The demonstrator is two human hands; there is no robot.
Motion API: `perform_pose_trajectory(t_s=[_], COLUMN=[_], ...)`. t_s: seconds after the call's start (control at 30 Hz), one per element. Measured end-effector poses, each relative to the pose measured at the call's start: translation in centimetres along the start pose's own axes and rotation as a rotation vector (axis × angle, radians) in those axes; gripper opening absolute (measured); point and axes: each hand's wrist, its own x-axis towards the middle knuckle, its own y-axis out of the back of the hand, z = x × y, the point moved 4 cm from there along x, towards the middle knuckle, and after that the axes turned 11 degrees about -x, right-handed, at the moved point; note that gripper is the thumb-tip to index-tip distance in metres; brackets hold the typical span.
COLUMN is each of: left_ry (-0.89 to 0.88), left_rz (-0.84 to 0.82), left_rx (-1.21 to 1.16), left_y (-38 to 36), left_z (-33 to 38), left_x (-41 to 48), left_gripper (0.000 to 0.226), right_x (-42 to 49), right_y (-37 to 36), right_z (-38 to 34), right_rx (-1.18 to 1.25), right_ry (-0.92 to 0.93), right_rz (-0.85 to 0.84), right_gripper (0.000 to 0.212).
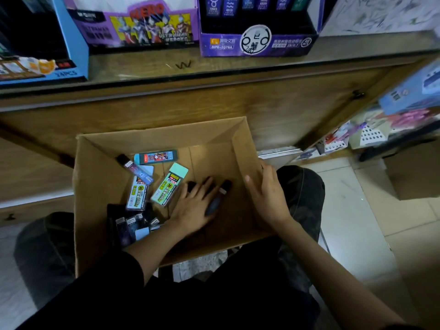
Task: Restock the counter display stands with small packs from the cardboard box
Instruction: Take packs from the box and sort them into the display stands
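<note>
An open cardboard box (95, 186) rests on my lap with several small packs on its floor. My left hand (192, 208) is inside the box, fingers curled around dark packs (217, 198). Mint-capped green packs (167, 186) and a teal pack (156, 157) lie to its left, dark purple packs (129, 227) nearer me. My right hand (266, 194) grips the box's right wall. On the counter above stand a purple display stand (257, 44) with upright dark packs, a hero-printed stand (142, 27) and a blue stand (71, 44).
The glass-topped wooden counter (214, 67) runs across above the box. Shelves with stationery (381, 129) sit at the right, and a closed cardboard box (414, 172) stands on the tiled floor (357, 222) there.
</note>
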Motion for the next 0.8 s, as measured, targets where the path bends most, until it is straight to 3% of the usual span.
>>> perform_pose_trajectory(t_s=[0.13,0.27,0.33,0.4,0.53,0.67,0.8], left_ry=[0.114,0.18,0.185,0.265,0.486,0.553,0.614], left_rz=[0.055,0.111,0.201,0.323,0.395,0.389,0.418], left_rx=[-0.076,-0.203,-0.303,-0.438,-0.684,-0.767,-0.869], left_y=[1.4,2.3,3.2,4.2,4.6,4.3,4.0], left_z=[-2.0,-1.9,-2.0,-3.0,-4.3,-3.8,-3.8], left_x=[0.2,-0.6,-1.8,-3.4,-5.1,-4.7,-4.2], left_gripper=[0.084,0.084,0.081,0.071,0.046,0.039,0.041], right_x=[-0.1,-0.8,-1.0,-0.8,0.3,0.2,0.4], right_y=[0.0,0.3,-1.2,-3.8,-8.9,-11.7,-12.8], right_z=[-0.2,-2.3,-3.5,-4.0,-3.6,-4.2,-4.5], right_rx=[-0.06,-0.407,-0.376,-0.239,0.188,0.554,0.561], right_ry=[-0.024,0.247,0.298,0.173,-0.305,-0.61,-0.703], right_rz=[-0.015,0.209,0.169,-0.012,-0.334,-0.26,-0.233], right_gripper=[0.049,0.037,0.031,0.029,0.038,0.031,0.011])
